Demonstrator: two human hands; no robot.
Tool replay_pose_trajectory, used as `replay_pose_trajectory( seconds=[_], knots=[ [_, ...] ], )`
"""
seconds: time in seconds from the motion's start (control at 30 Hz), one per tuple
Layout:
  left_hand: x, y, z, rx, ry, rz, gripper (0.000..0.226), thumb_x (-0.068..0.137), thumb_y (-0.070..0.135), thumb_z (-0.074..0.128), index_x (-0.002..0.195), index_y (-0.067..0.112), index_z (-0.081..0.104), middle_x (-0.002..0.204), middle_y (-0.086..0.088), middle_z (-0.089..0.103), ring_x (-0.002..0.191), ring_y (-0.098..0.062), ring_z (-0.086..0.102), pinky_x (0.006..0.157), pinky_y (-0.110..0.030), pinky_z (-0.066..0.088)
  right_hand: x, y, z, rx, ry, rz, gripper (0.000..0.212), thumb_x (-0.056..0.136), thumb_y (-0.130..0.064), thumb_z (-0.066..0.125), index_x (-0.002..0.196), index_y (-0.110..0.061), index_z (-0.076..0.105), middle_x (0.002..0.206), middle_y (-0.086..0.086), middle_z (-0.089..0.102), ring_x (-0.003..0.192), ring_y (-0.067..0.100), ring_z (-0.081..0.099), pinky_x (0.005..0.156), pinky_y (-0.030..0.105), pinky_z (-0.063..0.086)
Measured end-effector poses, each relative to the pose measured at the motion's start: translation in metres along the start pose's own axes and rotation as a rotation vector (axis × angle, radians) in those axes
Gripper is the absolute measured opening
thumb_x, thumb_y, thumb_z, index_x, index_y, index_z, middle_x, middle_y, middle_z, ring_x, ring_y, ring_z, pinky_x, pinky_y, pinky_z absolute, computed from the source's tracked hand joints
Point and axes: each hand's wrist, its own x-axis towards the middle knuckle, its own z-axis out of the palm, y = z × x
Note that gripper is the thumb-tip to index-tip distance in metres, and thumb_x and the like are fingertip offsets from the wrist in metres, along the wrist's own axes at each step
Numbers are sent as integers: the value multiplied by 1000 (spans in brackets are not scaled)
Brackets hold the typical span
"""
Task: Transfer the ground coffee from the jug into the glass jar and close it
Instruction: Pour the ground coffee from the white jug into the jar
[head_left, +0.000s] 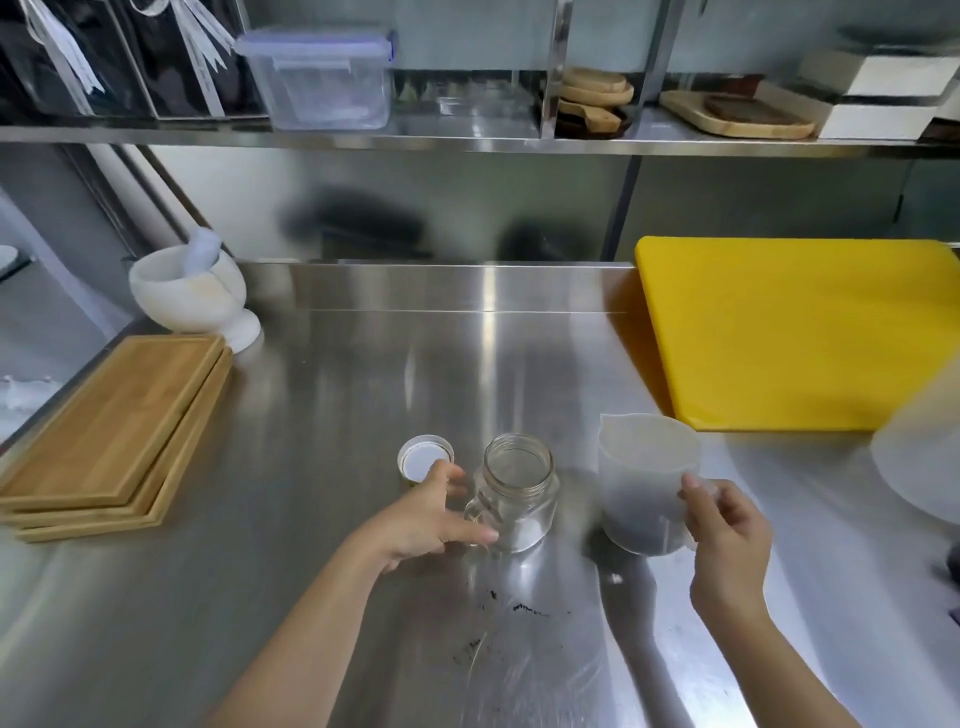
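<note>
Right hand (727, 530) grips the handle of the plastic jug (647, 483), just right of the open glass jar (519, 491). Left hand (431, 525) is spread, bracing the jar. Narrow mouth, loose hold: the ground coffee (639, 525) could spill, or the jar could slide.

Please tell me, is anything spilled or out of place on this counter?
Yes: dark specks, probably coffee grounds, lie scattered on the steel counter in front of the glass jar, nearer the person. They look spilled. The jar and jug stand upright.

Yellow cutting board (800, 332), white lid (426, 458), clear glass jar (519, 493), translucent white jug (647, 480), tan wooden boards (114, 431)
</note>
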Motion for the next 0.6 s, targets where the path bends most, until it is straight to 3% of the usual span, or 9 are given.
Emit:
replay_pose_trajectory(
  seconds=[0.1, 0.17, 0.3, 0.43, 0.6],
  knots=[
    [6, -9, 2, 65, 48, 89, 21, 74, 20, 71, 84, 21, 52, 90, -5, 65, 82, -18, 60, 72, -27, 42, 3, -14, 5, -26, -59, -64, 36, 91, -13, 56, 55, -20, 56, 50, -12, 48, 53, 3, 41, 53, 16, 35],
    [7, -11, 4, 76, 51, 125, 13, 80, 15, 65, 75, 21, 53, 79, -2, 64, 74, -12, 58, 68, -22, 42, 3, -23, 8, -41, -137, -117, 38, 91, -15, 55, 57, -32, 59, 52, -15, 49, 55, 0, 41, 52, 9, 33],
    [6, -10, 7, 71, 95, 153, 12, 85, 14, 58, 75, 21, 53, 74, 5, 59, 68, -7, 55, 64, -18, 41, 7, -39, 9, -157, -209, -186, 18, 85, -43, 55, 68, -41, 57, 71, -12, 52, 68, 1, 45, 64, 16, 36],
    [8, -15, 8, 48, 99, 168, 14, 87, 19, 54, 74, 23, 51, 80, 0, 57, 75, -11, 53, 72, -24, 41, 19, -50, 8, -26, -115, -263, 37, 96, -18, 47, 68, -41, 54, 64, -24, 52, 65, -6, 44, 61, 6, 35],
    [7, -21, 18, -102, 115, 177, 14, 91, 28, 48, 83, 17, 49, 85, -4, 49, 82, -14, 47, 82, -32, 43, 30, -51, 7, 67, -37, -243, 34, 91, -17, 56, 65, -39, 55, 60, -21, 51, 62, -1, 44, 59, 14, 35]
  ],
)
